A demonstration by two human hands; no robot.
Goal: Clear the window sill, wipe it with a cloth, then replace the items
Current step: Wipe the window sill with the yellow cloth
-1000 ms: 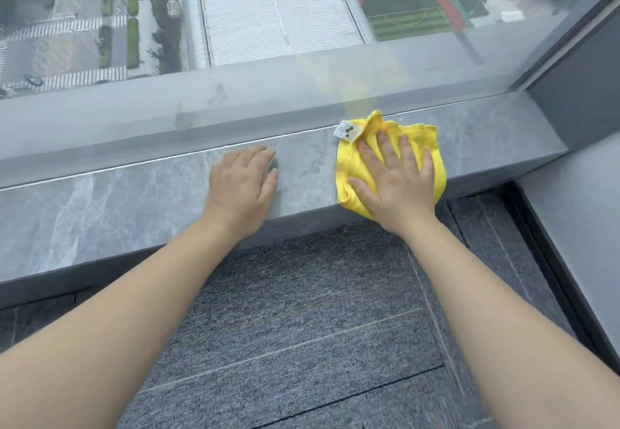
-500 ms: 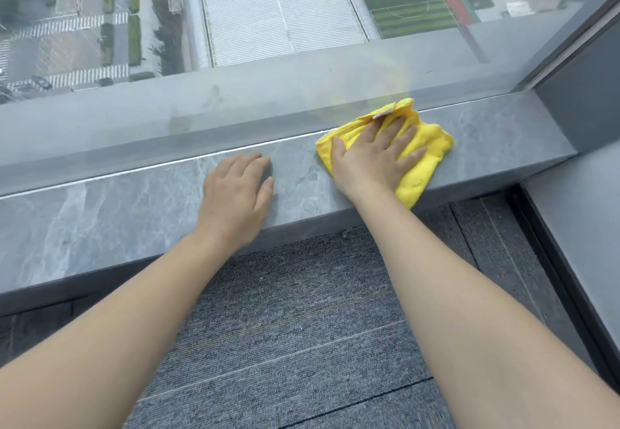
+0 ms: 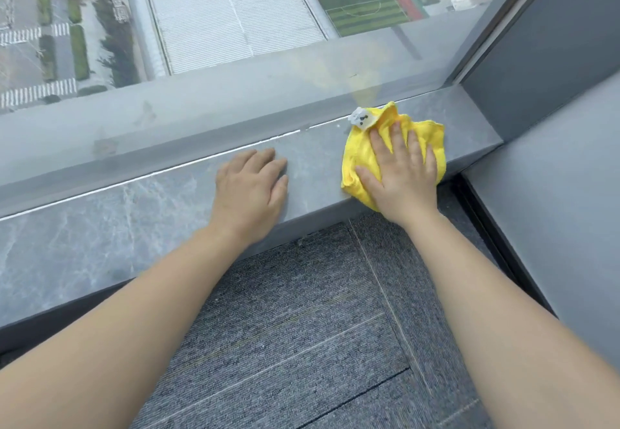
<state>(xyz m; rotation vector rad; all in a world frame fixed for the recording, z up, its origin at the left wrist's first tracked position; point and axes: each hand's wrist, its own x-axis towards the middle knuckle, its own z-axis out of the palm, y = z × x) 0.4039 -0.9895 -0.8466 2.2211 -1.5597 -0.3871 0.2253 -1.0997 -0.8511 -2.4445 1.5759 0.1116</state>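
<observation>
Wiping in progress, right of centre frame.
Right hand presses flat on yellow cloth on the window sill; left hand rests open, bracing. Recommend overlapping strokes, reaching the glass-side edge.

Grey marbled window sill, crumpled yellow cloth near its right end, two flat hands resting on it

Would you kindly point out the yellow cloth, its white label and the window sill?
yellow cloth [image 3: 432, 135]: head view, bare upper right fold.
white label [image 3: 361, 119]: head view, its middle.
window sill [image 3: 100, 227]: head view, bare stone, left part.
</observation>
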